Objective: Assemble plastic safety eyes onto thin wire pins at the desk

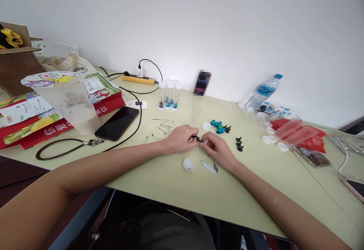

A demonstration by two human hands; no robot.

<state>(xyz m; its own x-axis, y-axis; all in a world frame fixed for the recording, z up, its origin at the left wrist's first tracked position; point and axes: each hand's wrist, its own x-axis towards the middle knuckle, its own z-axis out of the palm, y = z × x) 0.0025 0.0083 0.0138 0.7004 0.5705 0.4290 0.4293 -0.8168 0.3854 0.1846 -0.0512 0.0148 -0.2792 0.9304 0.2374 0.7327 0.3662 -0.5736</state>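
Observation:
Over the middle of the table, my left hand (179,139) is closed, pinching a small black part (195,138) between thumb and fingers. My right hand (218,147) meets it from the right with closed fingertips. A thin L-shaped hex key (204,151) shows under those fingers, partly hidden by them. Just below the hands lie several more hex keys (209,166) in a row and a white cap (189,164) with tiny bits inside. Black knob-like pieces (239,144) and teal ones (218,126) sit beyond my right hand.
Clear tubes with white lids (170,95) stand at the back. On the left are a plastic cup (66,104), a phone (117,123), a strap (54,142) and a power strip (138,78). A water bottle (264,92), loose caps (283,146) and red plastic (313,138) occupy the right.

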